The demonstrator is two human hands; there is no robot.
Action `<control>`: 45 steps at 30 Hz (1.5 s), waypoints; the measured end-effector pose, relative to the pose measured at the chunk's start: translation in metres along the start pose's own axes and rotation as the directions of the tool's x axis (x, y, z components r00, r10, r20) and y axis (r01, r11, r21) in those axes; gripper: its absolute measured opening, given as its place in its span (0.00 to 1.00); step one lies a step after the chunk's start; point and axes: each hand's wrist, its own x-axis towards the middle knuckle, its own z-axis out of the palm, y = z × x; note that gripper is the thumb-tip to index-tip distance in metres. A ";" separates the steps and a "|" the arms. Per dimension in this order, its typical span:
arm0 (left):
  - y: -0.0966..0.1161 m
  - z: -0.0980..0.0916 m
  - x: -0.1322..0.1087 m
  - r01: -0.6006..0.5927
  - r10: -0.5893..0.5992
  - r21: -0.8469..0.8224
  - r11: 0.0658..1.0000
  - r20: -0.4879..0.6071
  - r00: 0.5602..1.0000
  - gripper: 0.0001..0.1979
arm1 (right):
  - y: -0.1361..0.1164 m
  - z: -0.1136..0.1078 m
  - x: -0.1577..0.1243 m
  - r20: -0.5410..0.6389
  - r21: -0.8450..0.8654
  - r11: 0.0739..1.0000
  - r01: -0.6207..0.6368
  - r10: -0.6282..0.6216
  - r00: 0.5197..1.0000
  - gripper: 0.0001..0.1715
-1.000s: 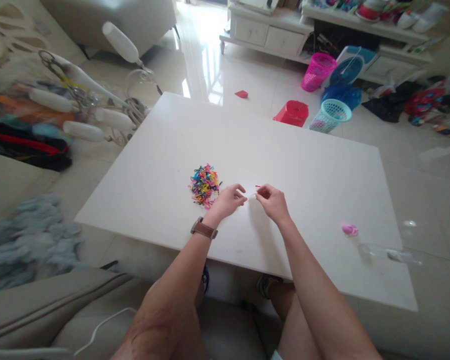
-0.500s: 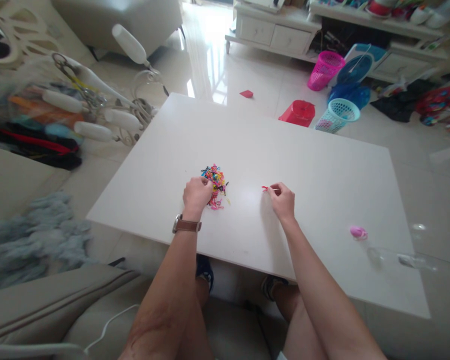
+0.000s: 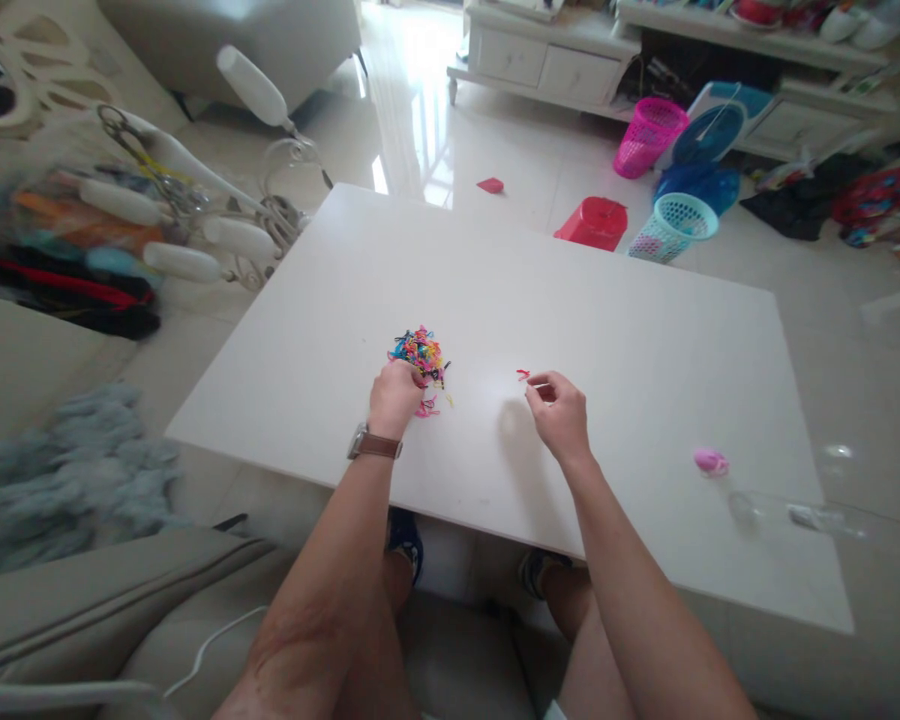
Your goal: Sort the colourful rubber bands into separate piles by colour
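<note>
A small heap of multicoloured elastic bands (image 3: 420,348) lies on the white table (image 3: 607,330), left of centre. My left hand (image 3: 396,398), with a brown-strapped watch on its wrist, is at the heap's near side. Its fingers are pinched together among the bands, and what they hold is hidden. Apart from the heap, a few red bands (image 3: 523,375) lie on the tabletop. Just to their right hovers my right hand (image 3: 559,412), thumb and forefinger slightly parted with nothing seen between them.
A pink bundle (image 3: 711,462) and a clear plastic container (image 3: 795,515) lie toward the table's right end. Beyond the far edge stand a red bin (image 3: 594,222) and a light-blue basket (image 3: 675,225). A lamp with white shades (image 3: 251,85) is at the left.
My right hand has let go of the red bands, which now lie on the table, and has drawn slightly back. My left hand has shifted a little lower at the heap.
</note>
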 end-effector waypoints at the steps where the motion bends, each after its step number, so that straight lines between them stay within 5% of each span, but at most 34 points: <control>1: -0.001 0.001 0.000 0.007 -0.007 0.029 1.000 -0.013 1.000 0.12 | -0.001 -0.001 0.000 -0.001 0.005 1.000 -0.002 0.002 1.000 0.09; 8: -0.002 -0.007 0.000 0.024 -0.021 0.055 0.998 -0.051 0.998 0.13 | -0.003 -0.010 -0.001 -0.004 0.028 1.000 0.001 -0.001 1.000 0.08; 21: -0.015 -0.017 0.008 0.025 -0.044 -0.182 0.983 -0.101 0.994 0.12 | -0.008 -0.019 -0.008 -0.006 0.010 0.999 0.041 -0.041 0.999 0.09; 31: -0.003 -0.027 -0.004 0.071 -0.081 -0.063 0.996 -0.168 0.982 0.13 | -0.006 -0.029 -0.015 0.007 -0.032 0.999 0.037 -0.037 0.999 0.09; 35: 0.012 -0.018 -0.005 -0.022 -0.013 -0.157 0.987 -0.223 0.975 0.12 | -0.005 -0.028 -0.014 0.023 -0.047 0.998 0.032 -0.031 0.999 0.09; 38: 0.038 -0.001 -0.012 -0.139 0.113 -0.486 0.863 -0.083 0.990 0.11 | -0.005 -0.026 -0.012 0.070 -0.034 0.999 0.023 -0.020 0.997 0.09; 40: 0.057 0.010 -0.019 -0.158 0.261 -0.658 0.736 0.061 0.963 0.12 | -0.006 -0.024 -0.012 0.126 0.014 1.000 0.012 -0.014 0.992 0.08; 45: 0.078 0.025 -0.033 -0.086 0.344 -0.791 0.606 0.164 0.924 0.15 | -0.008 -0.017 -0.012 0.225 0.138 0.990 -0.001 -0.030 0.974 0.16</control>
